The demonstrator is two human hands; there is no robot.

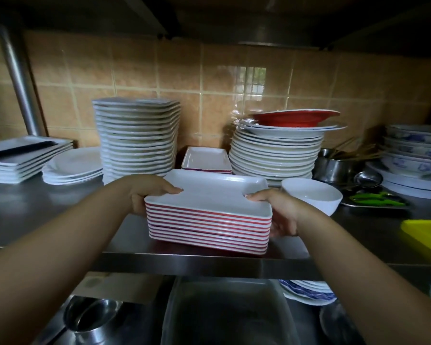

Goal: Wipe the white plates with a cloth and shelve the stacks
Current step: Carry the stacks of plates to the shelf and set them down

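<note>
A stack of rectangular plates (pixel 209 220), white inside with red undersides, sits near the front edge of a steel shelf (pixel 60 210). My left hand (pixel 147 192) grips the stack's left end, thumb lying on the top plate's rim. My right hand (pixel 276 210) grips the right end, thumb on the rim and fingers curled down the side. A shorter stack of the same plates (pixel 205 159) stands just behind. No cloth is in view.
On the shelf stand a tall stack of white square plates (pixel 137 138), a round plate stack (pixel 274 150) topped by a red dish (pixel 294 118), a white bowl (pixel 311 195), flat white plates (pixel 23 155), patterned bowls (pixel 413 153). A grey tub (pixel 229 312) sits below.
</note>
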